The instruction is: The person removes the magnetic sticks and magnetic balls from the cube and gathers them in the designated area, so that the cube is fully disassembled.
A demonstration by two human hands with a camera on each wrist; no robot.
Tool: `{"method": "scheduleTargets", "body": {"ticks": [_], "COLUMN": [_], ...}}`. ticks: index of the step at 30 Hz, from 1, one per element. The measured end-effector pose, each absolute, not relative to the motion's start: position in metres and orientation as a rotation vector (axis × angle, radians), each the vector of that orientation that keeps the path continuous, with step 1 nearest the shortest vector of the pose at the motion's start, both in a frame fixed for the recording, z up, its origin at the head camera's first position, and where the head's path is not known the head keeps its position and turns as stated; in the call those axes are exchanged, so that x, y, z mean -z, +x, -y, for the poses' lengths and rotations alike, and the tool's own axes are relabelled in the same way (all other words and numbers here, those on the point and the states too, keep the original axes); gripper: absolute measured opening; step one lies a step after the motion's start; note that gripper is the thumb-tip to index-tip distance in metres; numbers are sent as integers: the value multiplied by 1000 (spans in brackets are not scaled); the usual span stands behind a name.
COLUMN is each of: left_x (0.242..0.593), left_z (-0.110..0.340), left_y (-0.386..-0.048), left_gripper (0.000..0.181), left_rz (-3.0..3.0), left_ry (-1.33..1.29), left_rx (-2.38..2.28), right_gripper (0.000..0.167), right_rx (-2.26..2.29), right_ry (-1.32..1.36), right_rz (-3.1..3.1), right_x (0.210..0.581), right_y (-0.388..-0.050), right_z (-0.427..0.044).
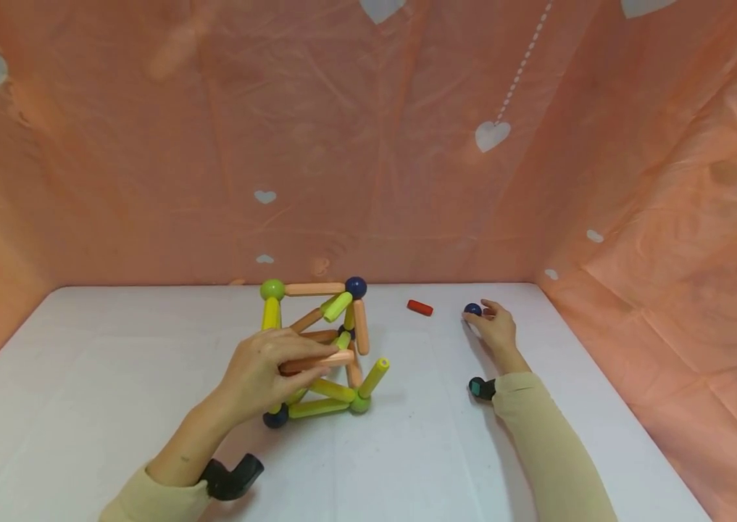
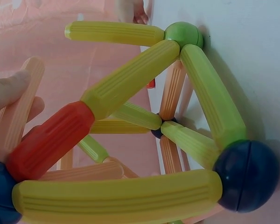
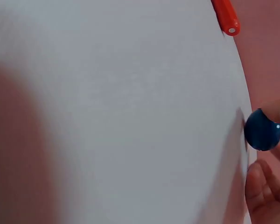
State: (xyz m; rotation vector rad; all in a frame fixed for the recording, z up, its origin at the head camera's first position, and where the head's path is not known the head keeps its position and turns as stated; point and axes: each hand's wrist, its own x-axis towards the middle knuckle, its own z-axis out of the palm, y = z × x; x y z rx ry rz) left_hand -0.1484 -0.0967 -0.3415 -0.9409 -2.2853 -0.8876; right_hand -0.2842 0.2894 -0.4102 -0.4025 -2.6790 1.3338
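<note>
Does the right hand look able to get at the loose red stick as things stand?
Probably yes: only bare tabletop separates the red stick from the right hand, though that hand holds a blue ball it would likely need to release first.

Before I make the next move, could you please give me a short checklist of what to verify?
1. Left hand holding the peach stick: ok, pinched between thumb and fingers.
2. Peach stick's far end capped by a ball: not ok, it is bare.
3. Right hand on the loose blue ball: ok, pinched by thumb and fingers.
4. Blue ball lifted off the table: cannot tell.
5. Slanted yellow stick on the near green ball capped: not ok, its upper end is bare.
6. Loose red stick clear of both hands: ok, apart from each.
</note>
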Motion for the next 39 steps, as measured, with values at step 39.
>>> {"method": "scheduleTargets", "body": {"ticks": [39], "left_x": [343], "left_z": [97], "left_y": [-149], "left_gripper": [26], "left_rz": [2258], "left_ry": [-964], "left_rx": [896], "right_gripper": [50], "right_rx": [-1504], "right_ry": [-63], "right_rz": [2657], "right_x": [408], "right_y": [-288], "right_z": [-215]}}
